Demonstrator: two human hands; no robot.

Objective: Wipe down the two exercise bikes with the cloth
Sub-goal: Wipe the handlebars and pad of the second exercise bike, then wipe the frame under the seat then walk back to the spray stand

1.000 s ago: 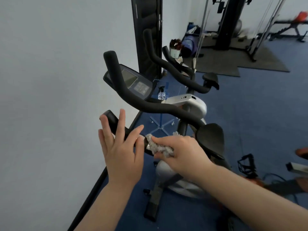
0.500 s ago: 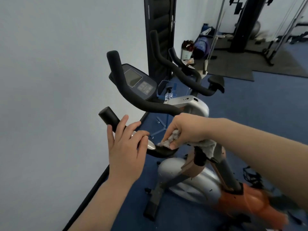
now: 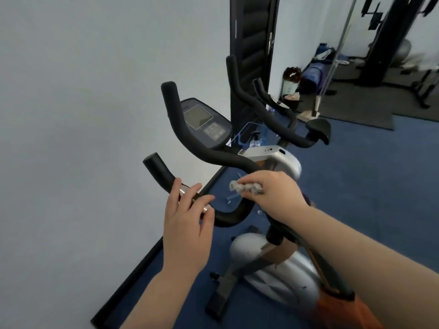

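The near exercise bike (image 3: 273,281) has black curved handlebars (image 3: 204,150), a grey console (image 3: 206,124) and a silver and orange body. My left hand (image 3: 187,224) rests on the near handlebar grip, fingers loosely over its metal sensor strip. My right hand (image 3: 273,193) grips a crumpled grey cloth (image 3: 247,187) at the middle of the handlebars, where the bars meet the stem. A second exercise bike (image 3: 280,119) with black handlebars and a black saddle stands just behind the first.
A white wall runs along the left with a black baseboard (image 3: 152,257). The floor is blue carpet. A black door (image 3: 251,55) stands behind the bikes. Bags and a plant pot (image 3: 291,84) sit at the back, with a black weight machine (image 3: 380,43) on a dark mat.
My right hand with the cloth moved up from the lower bar to the middle junction of the handlebars. My left hand stayed on the near grip. The camera tilted toward the bike's base.
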